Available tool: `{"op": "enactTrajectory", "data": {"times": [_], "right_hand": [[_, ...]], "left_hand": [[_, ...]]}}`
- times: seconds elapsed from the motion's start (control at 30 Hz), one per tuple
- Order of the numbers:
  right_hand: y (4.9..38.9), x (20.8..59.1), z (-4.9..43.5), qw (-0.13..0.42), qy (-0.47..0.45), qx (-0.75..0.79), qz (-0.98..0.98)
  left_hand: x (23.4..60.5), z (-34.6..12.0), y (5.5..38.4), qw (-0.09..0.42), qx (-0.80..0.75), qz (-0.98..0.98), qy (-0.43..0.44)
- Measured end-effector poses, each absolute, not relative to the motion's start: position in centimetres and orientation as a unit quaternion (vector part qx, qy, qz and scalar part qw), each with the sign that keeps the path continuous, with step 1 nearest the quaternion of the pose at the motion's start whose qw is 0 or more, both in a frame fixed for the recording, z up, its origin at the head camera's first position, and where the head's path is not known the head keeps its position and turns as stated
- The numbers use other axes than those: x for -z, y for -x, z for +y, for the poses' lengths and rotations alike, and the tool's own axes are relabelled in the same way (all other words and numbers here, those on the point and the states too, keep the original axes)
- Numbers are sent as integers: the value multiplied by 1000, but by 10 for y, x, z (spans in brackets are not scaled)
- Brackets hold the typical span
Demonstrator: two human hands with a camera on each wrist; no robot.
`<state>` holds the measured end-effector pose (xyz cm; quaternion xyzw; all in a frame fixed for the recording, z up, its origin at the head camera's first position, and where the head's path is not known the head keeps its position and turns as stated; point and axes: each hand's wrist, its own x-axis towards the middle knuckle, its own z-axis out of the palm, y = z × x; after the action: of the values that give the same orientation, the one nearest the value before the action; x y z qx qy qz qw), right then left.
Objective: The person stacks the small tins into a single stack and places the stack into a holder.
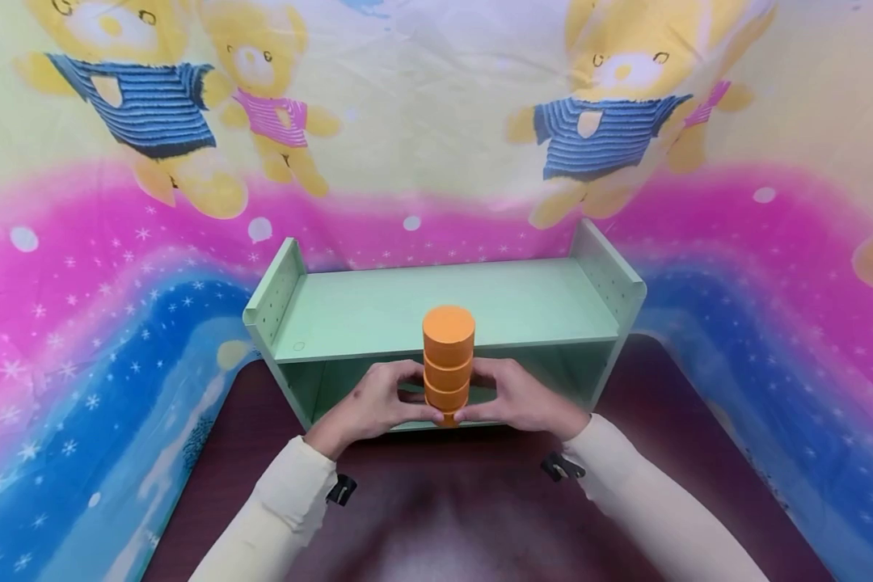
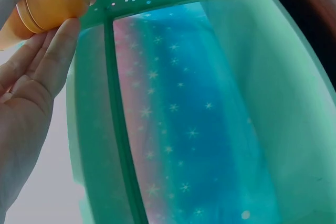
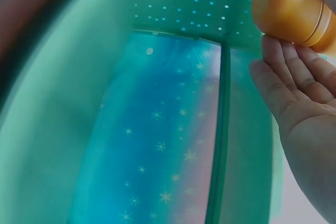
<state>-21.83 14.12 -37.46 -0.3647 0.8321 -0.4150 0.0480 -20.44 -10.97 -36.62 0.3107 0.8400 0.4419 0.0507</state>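
Observation:
Upright between my two hands is a stack of several orange cylinders (image 1: pixel 448 356), flat on top and set end to end, with dark seams between them. From its left side my left hand (image 1: pixel 381 396) grips the lower part, thumb at the front and fingers along the side. The right hand (image 1: pixel 520 396) mirrors this grip from the other side, and the thumb tips almost meet near the bottom cylinder. In the left wrist view, fingertips press on the stack's orange wall (image 2: pixel 58 1). The right wrist view likewise shows fingers touching the orange cylinders (image 3: pixel 291 6).
Directly behind the stack stands a pale green two-level shelf (image 1: pixel 436 303) with raised, perforated side panels. It rests on a dark reddish-brown table (image 1: pixel 436 517). A cloth backdrop (image 1: pixel 422 129) printed with teddy bears surrounds the table at the back and sides.

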Motion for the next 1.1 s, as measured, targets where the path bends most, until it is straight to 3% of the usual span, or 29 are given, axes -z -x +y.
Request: {"op": "enactTrajectory", "data": {"times": [1.1], "right_hand": [[247,331,139,81,335,460,818]], "left_hand": [[326,-107,233,72,-498,815,-286]]}}
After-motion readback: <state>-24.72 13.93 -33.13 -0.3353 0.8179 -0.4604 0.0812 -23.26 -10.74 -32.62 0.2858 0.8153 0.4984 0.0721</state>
